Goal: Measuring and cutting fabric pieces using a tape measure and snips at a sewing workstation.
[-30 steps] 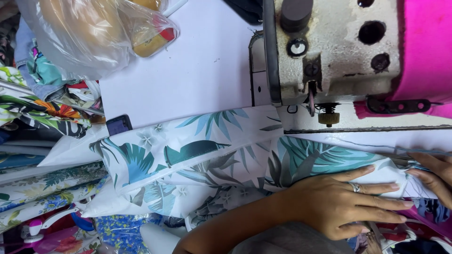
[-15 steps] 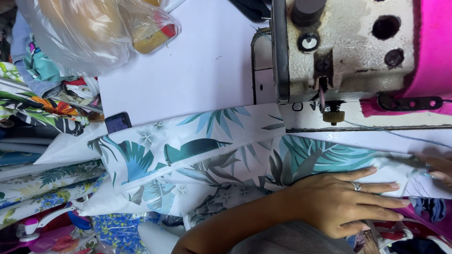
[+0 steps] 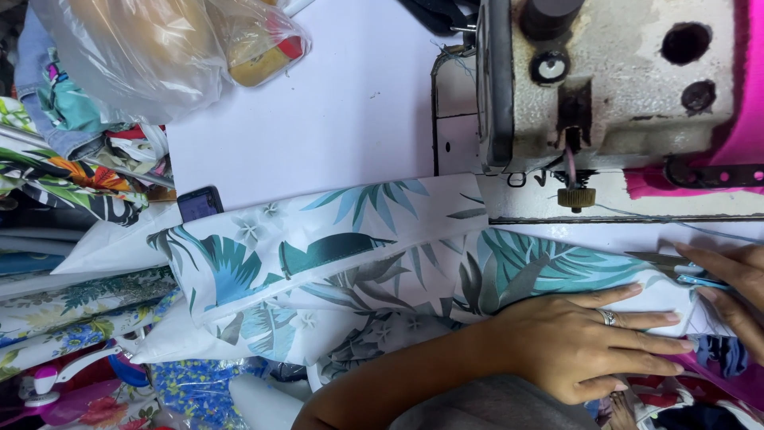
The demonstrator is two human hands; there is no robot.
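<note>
**Leaf-print cloth pinned flat beside the sewing machine**

The leaf-print fabric (image 3: pixel 342 263) lies across the middle of the frame on the white table (image 3: pixel 318 119), its long axis running left to right, folded edge toward the sewing machine (image 3: pixel 613 87) at upper right. The left hand (image 3: pixel 589 342) presses flat on it, fingers spread, likely keeping it taut. The right hand (image 3: pixel 732 283), at the right edge, pinches small blue-handled snips (image 3: pixel 676 267) at the cloth's end.
</note>
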